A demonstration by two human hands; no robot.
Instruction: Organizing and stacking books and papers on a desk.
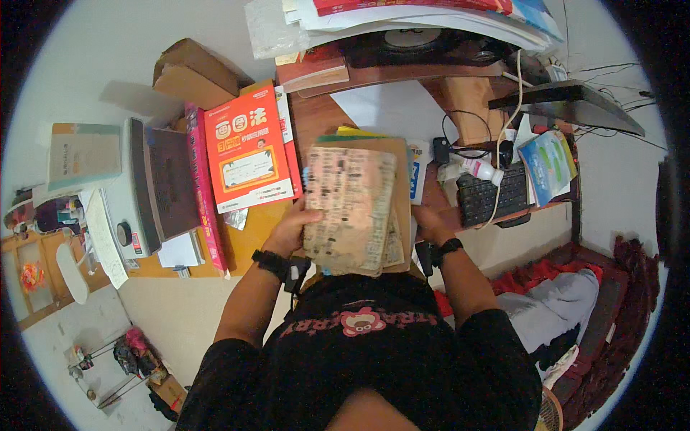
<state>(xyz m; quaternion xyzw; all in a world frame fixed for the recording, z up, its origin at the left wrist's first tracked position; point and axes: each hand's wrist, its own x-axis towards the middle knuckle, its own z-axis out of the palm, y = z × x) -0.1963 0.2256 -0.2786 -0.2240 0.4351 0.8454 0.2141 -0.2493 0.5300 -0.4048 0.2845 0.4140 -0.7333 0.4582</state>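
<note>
A stack of worn books and papers (350, 207), its top cover dense with writing, lies in front of my torso at the desk's near edge. My left hand (292, 223) grips the stack's left edge, the thumb over the top cover. At the right side of the stack is my right hand (433, 223), partly blurred; whether its fingers close on anything cannot be told. Under the top book show a brown cover and green and yellow edges. Left of the stack lies an orange-red workbook (248, 151) on other books.
A black keyboard (493, 196), a white bottle (482, 169) and a monitor (571, 102) stand at the right, with a loose cable near them. A printer (137, 188) and a cardboard box (194, 73) are at the left. A shelf (388, 75) holding papers spans the back.
</note>
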